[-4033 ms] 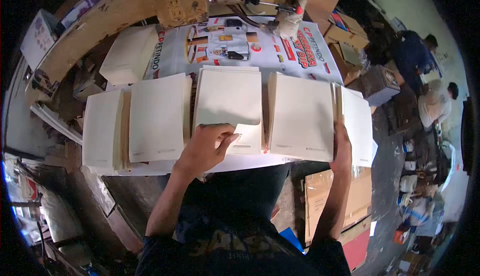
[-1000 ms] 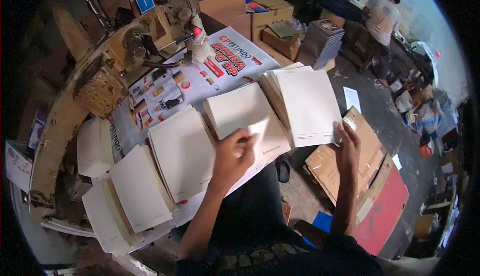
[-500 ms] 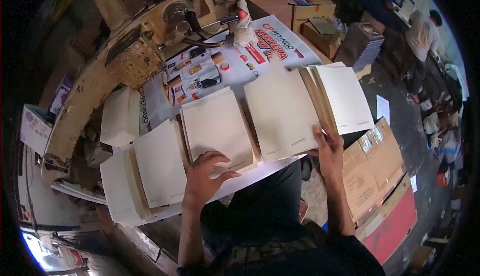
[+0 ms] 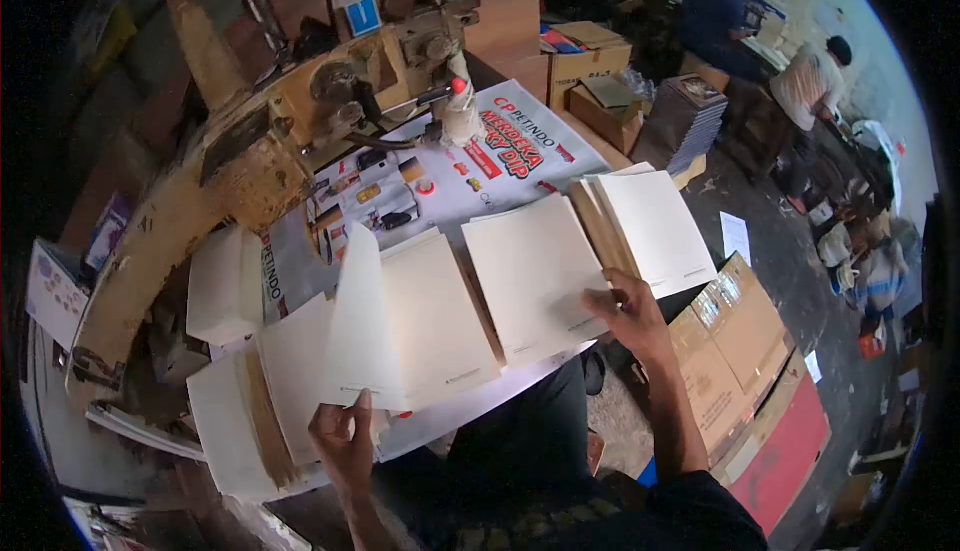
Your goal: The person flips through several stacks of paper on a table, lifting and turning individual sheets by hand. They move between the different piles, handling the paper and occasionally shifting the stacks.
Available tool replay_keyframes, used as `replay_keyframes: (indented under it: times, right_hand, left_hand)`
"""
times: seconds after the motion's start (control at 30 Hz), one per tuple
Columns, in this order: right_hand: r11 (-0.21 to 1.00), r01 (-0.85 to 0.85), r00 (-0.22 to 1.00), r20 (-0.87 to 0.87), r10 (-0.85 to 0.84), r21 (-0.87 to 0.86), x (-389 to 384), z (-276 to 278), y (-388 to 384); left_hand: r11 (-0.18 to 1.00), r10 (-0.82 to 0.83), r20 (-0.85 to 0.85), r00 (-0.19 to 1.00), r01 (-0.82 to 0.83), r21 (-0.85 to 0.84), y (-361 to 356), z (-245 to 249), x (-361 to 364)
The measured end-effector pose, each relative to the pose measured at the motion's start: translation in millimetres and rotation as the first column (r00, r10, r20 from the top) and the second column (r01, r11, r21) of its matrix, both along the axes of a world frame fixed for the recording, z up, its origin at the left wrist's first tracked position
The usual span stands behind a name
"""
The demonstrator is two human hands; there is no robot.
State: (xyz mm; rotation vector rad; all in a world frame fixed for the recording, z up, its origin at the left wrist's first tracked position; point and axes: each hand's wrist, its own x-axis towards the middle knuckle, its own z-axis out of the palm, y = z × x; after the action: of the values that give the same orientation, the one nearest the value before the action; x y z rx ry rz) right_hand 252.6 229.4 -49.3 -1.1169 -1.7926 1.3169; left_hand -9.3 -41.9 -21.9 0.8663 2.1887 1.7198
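My left hand (image 4: 345, 441) is closed on the lower edge of a white paper sheet (image 4: 362, 331), thumb against fingers. The sheet is tilted up and curved, its top end raised over a stack of printed sheets (image 4: 440, 311). My right hand (image 4: 635, 321) rests at the lower right corner of another paper stack (image 4: 535, 276), its thumb and index finger bent and apart. Small print runs along the sheets' bottom edges. Beside that hand lies a further stack (image 4: 655, 231), with a brownish layered edge on its left.
More paper stacks (image 4: 225, 421) stand at the left of the row, over a printed poster (image 4: 500, 141). A worn metal machine (image 4: 255, 176) arches behind. Flattened cardboard (image 4: 725, 351) lies at the right. Two people (image 4: 805, 86) are farther back.
My left hand has moved left and down and now lifts a sheet off its stack. My right hand has shifted slightly left and down; the whole view has also shifted.
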Motion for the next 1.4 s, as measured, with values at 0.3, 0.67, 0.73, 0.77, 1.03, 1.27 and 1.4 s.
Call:
replay_keyframes:
  times: [0.3,0.67,0.73,0.77,1.03,1.27,1.4]
  right_hand:
    - [0.981,-0.046,0.966,-0.257,-0.005,-0.19,-50.1,14.3,-39.8]
    - [0.927,-0.319,0.933,-0.237,0.271,-0.197,-112.7,-25.3,-74.3]
    - [0.946,-0.085,0.99,-0.135,0.044,-0.314,-116.7,-13.1,-76.5]
    - [0.885,0.045,0.949,-0.258,-0.183,-0.464,-123.2,-11.7,-84.6]
    - [0.943,-0.332,0.94,-0.085,0.33,-0.009,-133.9,3.2,-88.0]
    - [0.927,-0.375,0.916,-0.148,0.372,0.004,-183.4,-3.2,-163.6]
    - [0.748,-0.643,0.759,-0.264,0.595,-0.163,-228.3,-18.9,-198.2]
  left_hand:
    - [0.987,0.098,0.108,0.989,-0.111,0.119,-39.0,-12.2,-18.9]
    - [0.793,-0.396,-0.37,0.84,0.11,-0.6,-68.6,24.8,-61.1]
    - [0.81,-0.426,-0.195,0.883,0.276,-0.518,-72.4,30.7,-69.4]
    - [0.815,-0.414,-0.187,0.891,0.27,-0.513,-78.8,23.8,-71.2]
    - [0.841,0.222,0.355,0.908,-0.363,0.401,-143.3,-27.0,-67.4]
    - [0.364,-0.119,0.652,0.749,-0.578,0.73,-161.7,-41.8,-92.1]
    - [0.793,0.214,-0.247,0.945,-0.315,-0.521,-150.0,-35.4,-105.0]
